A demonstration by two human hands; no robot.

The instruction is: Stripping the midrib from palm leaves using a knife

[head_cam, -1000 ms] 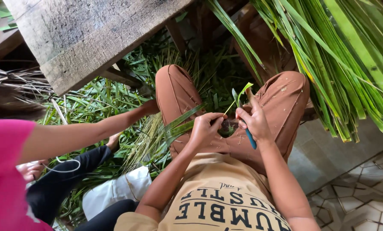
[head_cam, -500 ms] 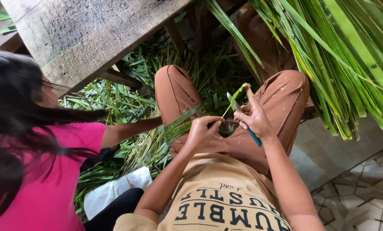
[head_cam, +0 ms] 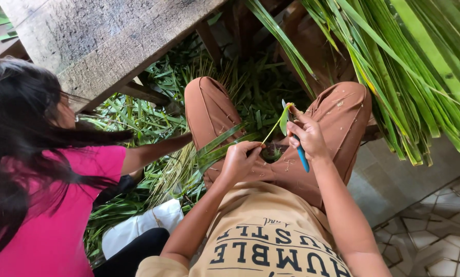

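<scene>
A: What lies at far left?
B: A person in a pink top [head_cam: 55,225], beside a wooden bench [head_cam: 101,41].

A: And the left hand [head_cam: 240,161]?
B: Closed on a green leaf strip [head_cam: 225,143] over the lap, pinching its thin midrib.

A: The right hand [head_cam: 306,137]?
B: Clamped on a blue-handled knife [head_cam: 298,149], blade against the strip's upper end. Palm leaves [head_cam: 415,77] hang at right.

The right hand [head_cam: 307,137] covers most of the blue-handled knife [head_cam: 302,158]; the palm fronds [head_cam: 420,66] run past the top edge.
</scene>
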